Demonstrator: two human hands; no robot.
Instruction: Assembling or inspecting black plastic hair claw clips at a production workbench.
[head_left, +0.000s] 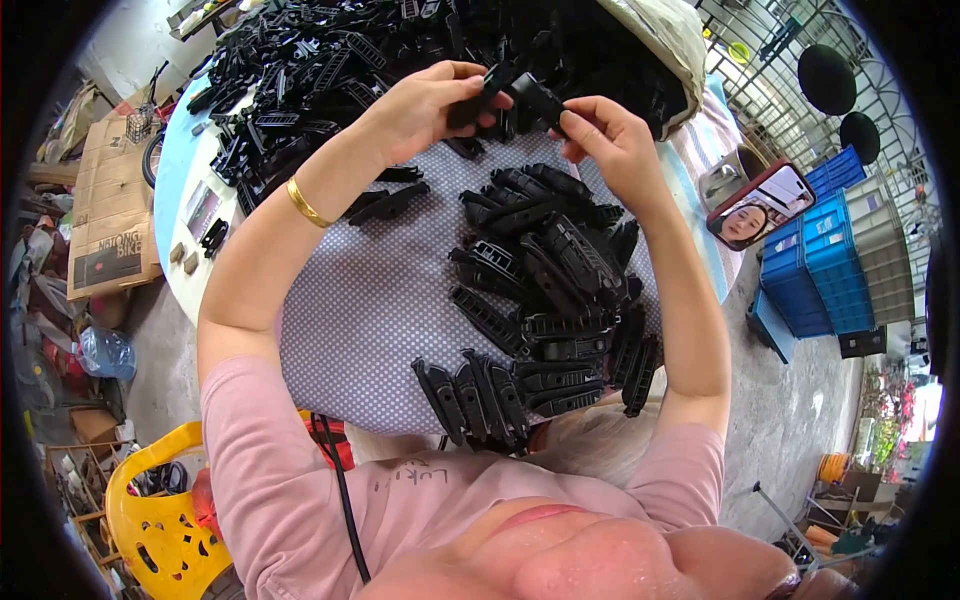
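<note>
Above the far part of the cloth, my left hand (440, 105) is closed around a dark black plastic part (468, 108), largely covered by the fingers. My right hand (615, 145) pinches the end of a black plastic strip (538, 100) between thumb and fingers. The two parts are close together; whether they touch I cannot tell. Below my hands lies a pile of long, slightly curved black plastic pieces (575, 260) with slotted, ladder-like frames. A few similar pieces (390, 200) rest under my left forearm.
A large heap of black parts (290, 90) covers the table's far side, beside a pale sack (680, 50). At right, a phone (765, 205) leans near the table edge, with blue crates (820, 265) beyond. A yellow chair (165, 520) stands at lower left, near a black cable (345, 500).
</note>
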